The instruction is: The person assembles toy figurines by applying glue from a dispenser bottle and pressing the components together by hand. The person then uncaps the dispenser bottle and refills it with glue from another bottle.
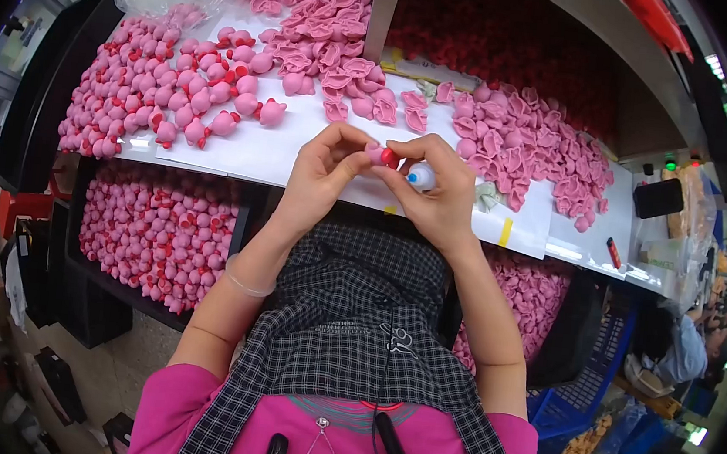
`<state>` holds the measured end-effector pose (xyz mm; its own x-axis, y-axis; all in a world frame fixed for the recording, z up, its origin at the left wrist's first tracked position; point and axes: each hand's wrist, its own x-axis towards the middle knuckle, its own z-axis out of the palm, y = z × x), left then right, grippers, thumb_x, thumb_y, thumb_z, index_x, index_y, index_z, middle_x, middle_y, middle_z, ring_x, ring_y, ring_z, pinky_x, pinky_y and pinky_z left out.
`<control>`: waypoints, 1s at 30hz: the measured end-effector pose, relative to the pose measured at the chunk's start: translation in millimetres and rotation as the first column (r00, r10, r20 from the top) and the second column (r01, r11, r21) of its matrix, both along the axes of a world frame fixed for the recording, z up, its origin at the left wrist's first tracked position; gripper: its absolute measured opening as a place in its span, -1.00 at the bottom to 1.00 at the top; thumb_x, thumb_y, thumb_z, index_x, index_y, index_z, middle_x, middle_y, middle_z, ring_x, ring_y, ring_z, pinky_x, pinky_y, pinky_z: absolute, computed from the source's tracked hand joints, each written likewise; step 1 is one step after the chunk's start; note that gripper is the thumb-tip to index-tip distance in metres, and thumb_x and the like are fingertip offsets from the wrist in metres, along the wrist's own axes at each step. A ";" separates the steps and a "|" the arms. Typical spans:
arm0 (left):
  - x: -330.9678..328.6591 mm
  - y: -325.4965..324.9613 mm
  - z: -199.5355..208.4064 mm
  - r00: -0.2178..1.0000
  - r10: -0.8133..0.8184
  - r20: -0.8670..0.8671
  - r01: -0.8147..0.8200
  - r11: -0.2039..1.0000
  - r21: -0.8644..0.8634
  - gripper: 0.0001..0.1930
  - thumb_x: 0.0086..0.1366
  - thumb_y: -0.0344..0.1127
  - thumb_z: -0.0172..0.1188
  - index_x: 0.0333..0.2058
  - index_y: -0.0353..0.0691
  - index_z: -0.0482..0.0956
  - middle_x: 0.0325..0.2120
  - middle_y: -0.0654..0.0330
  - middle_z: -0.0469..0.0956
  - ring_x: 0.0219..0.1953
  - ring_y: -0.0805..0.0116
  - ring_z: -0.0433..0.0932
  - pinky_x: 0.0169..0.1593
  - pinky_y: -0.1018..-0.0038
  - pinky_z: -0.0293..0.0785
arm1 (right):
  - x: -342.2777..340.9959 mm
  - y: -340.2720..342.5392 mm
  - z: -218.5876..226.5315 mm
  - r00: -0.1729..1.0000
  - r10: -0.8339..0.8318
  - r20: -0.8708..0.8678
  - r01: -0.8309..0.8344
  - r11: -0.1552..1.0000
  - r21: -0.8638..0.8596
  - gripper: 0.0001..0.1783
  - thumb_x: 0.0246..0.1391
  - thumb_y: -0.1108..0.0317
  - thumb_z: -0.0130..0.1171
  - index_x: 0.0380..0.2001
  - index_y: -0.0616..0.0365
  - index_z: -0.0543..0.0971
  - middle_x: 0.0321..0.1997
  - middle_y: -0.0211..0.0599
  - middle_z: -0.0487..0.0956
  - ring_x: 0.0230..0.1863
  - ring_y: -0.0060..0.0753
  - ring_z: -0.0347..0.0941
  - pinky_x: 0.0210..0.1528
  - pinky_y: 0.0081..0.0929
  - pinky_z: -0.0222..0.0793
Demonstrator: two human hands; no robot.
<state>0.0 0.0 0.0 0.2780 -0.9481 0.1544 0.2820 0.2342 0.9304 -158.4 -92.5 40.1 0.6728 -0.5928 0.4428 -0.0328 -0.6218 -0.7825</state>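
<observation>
Over the white table (240, 149), my two hands meet at one small part. My left hand (323, 171) pinches a round pink plastic piece (374, 153) between thumb and fingertips. A small red piece (390, 158) sits against its right side, gripped by the fingertips of my right hand (442, 195). That same hand also keeps a small white bottle with a blue tip (422, 177) tucked in its palm; the fingers partly cover it. Just beyond my hands lie several loose pink shell-like pieces (384, 108).
Pink balls with red parts (176, 86) spread at the left, with more in a black bin (239, 228) below. Pink shells (512, 136) are heaped at the right, near a shelf compartment of dark red pieces (504, 44). A red marker-like object (613, 253) lies near the right edge.
</observation>
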 end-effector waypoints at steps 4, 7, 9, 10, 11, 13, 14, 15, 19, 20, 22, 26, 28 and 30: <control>-0.9 -4.8 13.0 0.826 0.213 0.522 -0.237 0.971 -0.023 -0.83 0.27 -0.59 0.15 -0.15 -0.35 0.54 -0.25 0.10 0.59 -0.24 0.25 0.63 -0.10 0.47 0.54 | 0.8 3.0 -19.5 0.977 -0.182 -0.112 0.164 0.974 -0.154 -0.67 -0.14 0.45 0.49 -0.29 0.26 0.60 -0.34 -0.29 0.58 -0.27 -0.34 0.56 -0.24 -0.48 0.47; 0.2 -3.0 6.9 0.777 0.205 0.595 -0.245 0.969 -0.014 -0.81 0.29 -0.62 0.10 -0.13 -0.37 0.54 -0.25 0.10 0.59 -0.22 0.30 0.63 -0.07 0.47 0.53 | -0.1 4.6 -20.4 0.968 -0.165 -0.187 0.156 0.986 -0.066 -0.57 -0.15 0.42 0.51 -0.20 0.25 0.56 -0.24 -0.25 0.56 -0.22 -0.37 0.54 -0.18 -0.48 0.47; 1.3 1.3 4.7 0.776 0.204 0.597 -0.253 0.968 -0.003 -0.80 0.31 -0.63 0.08 -0.10 -0.37 0.54 -0.22 0.12 0.60 -0.19 0.35 0.63 -0.03 0.49 0.51 | -2.8 4.1 -17.2 0.975 -0.124 -0.187 0.130 0.991 0.023 -0.52 -0.15 0.40 0.51 -0.14 0.24 0.54 -0.18 -0.25 0.54 -0.19 -0.40 0.53 -0.14 -0.48 0.46; 2.1 4.9 4.4 0.753 0.257 0.606 -0.293 0.955 -0.042 -0.80 0.30 -0.62 0.09 -0.11 -0.36 0.54 -0.21 0.12 0.60 -0.18 0.33 0.62 -0.04 0.48 0.50 | -6.7 2.4 -14.1 0.977 -0.074 -0.201 0.098 0.989 0.114 -0.50 -0.12 0.40 0.49 -0.09 0.23 0.52 -0.13 -0.27 0.53 -0.16 -0.43 0.51 -0.10 -0.49 0.45; 3.9 8.8 4.0 0.727 0.310 0.613 -0.332 0.940 -0.081 -0.79 0.29 -0.62 0.11 -0.11 -0.35 0.54 -0.20 0.12 0.60 -0.17 0.31 0.61 -0.05 0.47 0.50 | -10.1 1.2 -12.5 0.977 -0.023 -0.210 0.067 0.976 0.205 -0.48 -0.09 0.41 0.47 -0.04 0.22 0.50 -0.08 -0.28 0.51 -0.14 -0.46 0.50 -0.06 -0.51 0.43; 17.4 18.0 9.7 0.421 0.515 0.747 -0.471 0.828 -0.305 -0.76 0.23 -0.57 0.21 -0.11 -0.30 0.56 -0.18 0.13 0.59 -0.12 0.26 0.57 -0.06 0.43 0.47 | -16.0 0.3 -13.7 0.981 -0.058 -0.188 0.103 0.965 0.240 -0.51 -0.05 0.42 0.44 -0.03 0.22 0.50 -0.09 -0.33 0.52 -0.14 -0.51 0.48 -0.04 -0.54 0.42; 27.9 20.5 7.6 0.247 0.585 0.773 -0.564 0.735 -0.376 -0.69 0.14 -0.50 0.34 -0.11 -0.25 0.57 -0.16 0.15 0.57 -0.06 0.19 0.52 0.00 0.36 0.41 | -18.4 -0.4 -15.5 0.982 -0.091 -0.166 0.135 0.951 0.278 -0.54 -0.01 0.44 0.41 -0.03 0.22 0.50 -0.10 -0.37 0.52 -0.13 -0.55 0.47 -0.03 -0.57 0.40; 39.8 24.4 11.1 0.077 0.563 0.823 -0.616 0.676 -0.404 -0.62 0.05 -0.41 0.43 -0.12 -0.18 0.59 -0.13 0.19 0.56 0.02 0.18 0.46 0.12 0.28 0.31 | -19.8 -1.0 -17.1 0.982 -0.088 -0.165 0.132 0.951 0.278 -0.54 -0.01 0.44 0.41 -0.03 0.22 0.50 -0.10 -0.37 0.52 -0.13 -0.55 0.47 -0.03 -0.57 0.40; 76.0 30.4 18.0 -0.170 0.459 0.872 -0.634 0.626 -0.453 -0.60 -0.02 -0.29 0.48 -0.17 -0.11 0.60 0.02 0.24 0.52 0.17 0.25 0.35 0.23 0.23 0.15 | -19.1 -4.0 -19.4 0.993 -0.098 -0.068 0.117 0.907 0.405 -0.59 0.05 0.45 0.35 -0.02 0.21 0.50 -0.12 -0.40 0.54 -0.14 -0.64 0.45 -0.02 -0.62 0.37; 80.3 30.7 18.5 -0.221 0.401 0.889 -0.591 0.670 -0.449 -0.58 -0.03 -0.27 0.49 -0.15 -0.08 0.61 0.08 0.27 0.50 0.22 0.27 0.30 0.25 0.24 0.12 | -18.5 -4.1 -19.0 0.993 -0.100 -0.066 0.119 0.902 0.414 -0.59 0.06 0.46 0.35 -0.01 0.20 0.50 -0.13 -0.41 0.54 -0.15 -0.66 0.44 -0.02 -0.63 0.37; 80.1 27.9 22.4 -0.224 0.414 0.882 -0.539 0.702 -0.466 -0.58 -0.01 -0.29 0.48 -0.13 -0.10 0.61 0.06 0.26 0.52 0.19 0.26 0.36 0.26 0.24 0.12 | -14.4 -1.9 -17.8 0.993 -0.111 -0.038 0.116 0.906 0.408 -0.61 0.06 0.46 0.35 -0.04 0.21 0.51 -0.14 -0.43 0.55 -0.17 -0.67 0.44 -0.04 -0.65 0.36; 65.0 28.0 26.2 0.281 0.441 0.852 -0.340 0.876 -0.342 -0.58 0.04 -0.38 0.45 -0.08 -0.18 0.60 -0.05 0.20 0.61 0.04 0.19 0.54 0.26 0.15 0.21 | -7.8 7.4 -0.5 0.996 -0.090 -0.021 0.090 0.900 0.427 -0.69 0.05 0.46 0.37 -0.12 0.23 0.56 -0.19 -0.46 0.57 -0.25 -0.71 0.43 -0.14 -0.69 0.35; 37.8 28.6 41.8 0.489 0.369 0.791 -0.202 0.929 -0.309 -0.60 0.07 -0.42 0.43 -0.07 -0.23 0.59 -0.14 0.13 0.63 -0.07 0.14 0.59 0.21 0.09 0.36 | -2.6 15.2 11.3 0.999 -0.036 0.036 0.016 0.893 0.451 -0.70 0.04 0.46 0.38 -0.14 0.23 0.58 -0.22 -0.48 0.57 -0.27 -0.72 0.43 -0.16 -0.70 0.35; 16.8 34.6 50.8 0.652 0.266 0.710 -0.145 0.963 -0.227 -0.58 0.07 -0.38 0.44 -0.05 -0.27 0.61 -0.16 0.13 0.57 -0.06 0.21 0.55 0.18 0.26 0.39 | 2.2 19.3 17.0 0.993 0.047 0.106 -0.090 0.889 0.449 -0.70 0.04 0.45 0.40 -0.16 0.23 0.57 -0.29 -0.46 0.56 -0.35 -0.74 0.41 -0.30 -0.74 0.32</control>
